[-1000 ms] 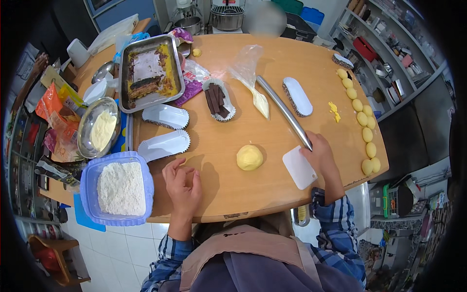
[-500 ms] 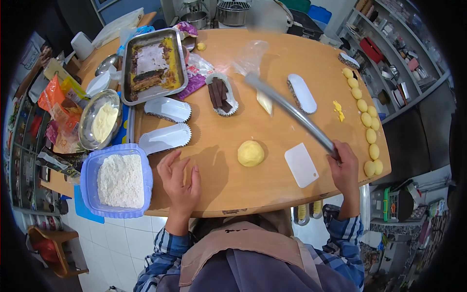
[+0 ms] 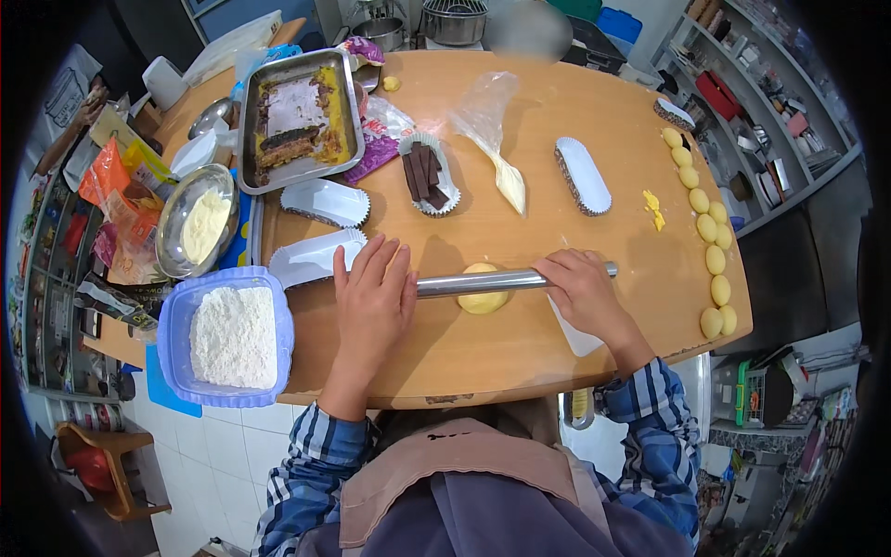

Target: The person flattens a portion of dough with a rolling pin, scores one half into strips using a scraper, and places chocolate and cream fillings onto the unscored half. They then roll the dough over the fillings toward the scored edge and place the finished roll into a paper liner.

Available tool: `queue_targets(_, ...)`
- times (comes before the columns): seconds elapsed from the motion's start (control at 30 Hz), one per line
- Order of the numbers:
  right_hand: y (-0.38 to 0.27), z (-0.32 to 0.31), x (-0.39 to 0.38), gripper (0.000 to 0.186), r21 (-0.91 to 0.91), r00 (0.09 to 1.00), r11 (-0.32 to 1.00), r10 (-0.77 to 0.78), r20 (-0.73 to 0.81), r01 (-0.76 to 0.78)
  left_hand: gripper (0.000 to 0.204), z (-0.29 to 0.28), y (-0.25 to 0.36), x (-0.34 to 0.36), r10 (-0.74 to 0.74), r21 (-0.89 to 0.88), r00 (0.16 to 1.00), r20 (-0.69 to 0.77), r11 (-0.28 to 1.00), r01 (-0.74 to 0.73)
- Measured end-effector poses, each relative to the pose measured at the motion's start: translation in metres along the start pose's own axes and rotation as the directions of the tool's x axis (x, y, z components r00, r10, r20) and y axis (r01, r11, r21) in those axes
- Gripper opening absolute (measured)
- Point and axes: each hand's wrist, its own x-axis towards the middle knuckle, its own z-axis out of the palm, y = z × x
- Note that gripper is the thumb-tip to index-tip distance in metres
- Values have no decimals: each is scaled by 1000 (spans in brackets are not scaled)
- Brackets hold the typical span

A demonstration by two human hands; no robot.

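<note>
A steel rolling pin [image 3: 473, 283] lies horizontally across a yellow dough ball [image 3: 481, 303] near the table's front. My left hand [image 3: 371, 311] is open at the pin's left end, fingers stretched forward over it. My right hand [image 3: 580, 292] grips the pin's right end with curled fingers. Beneath that hand a white scraper [image 3: 571, 330] is partly hidden. Just left of my left hand stand a lilac tub of white powder [image 3: 232, 334] and an empty paper tray [image 3: 311, 257]. A piping bag of cream [image 3: 510, 186] rests beyond the dough.
A soiled metal pan [image 3: 339, 172], steel bowl [image 3: 172, 241] and packets [image 3: 102, 176] crowd the left. Chocolate sticks [image 3: 422, 176] sit in a paper case. Dough balls [image 3: 715, 260] line the right edge. Another person's arm [image 3: 70, 135] shows at far left; shelves [image 3: 780, 121] stand right.
The rolling pin has swung from a slanted position to horizontal over the dough ball. My left hand has moved forward to its left end; my right hand has brought it leftward.
</note>
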Motion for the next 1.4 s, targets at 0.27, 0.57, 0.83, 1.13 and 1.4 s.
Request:
queue_targets(0.27, 20, 17, 1, 31, 305, 991, 945, 92, 99, -118, 25, 16, 1, -4, -55, -68, 988, 144, 996, 65)
queue_targets(0.57, -19, 30, -11, 46, -279, 963, 926, 270, 20, -254, 34, 12, 6, -24, -125, -17, 939, 320, 990, 138)
queue_targets(0.83, -52, 33, -52, 57, -210, 943, 923, 333, 10, -324, 37, -6, 17, -58, -123, -112, 946, 299, 980, 162)
queue_targets(1.13, -90, 29, -92, 57, -126, 916, 908, 402, 1, -399, 45, -27, 31, -88, -52, -127, 982, 183, 989, 76)
queue_targets(1.4, -80, 9, -90, 36, -123, 955, 948, 295, -4, -294, 36, -41, 31, -68, -39, -35, 916, 400, 998, 58)
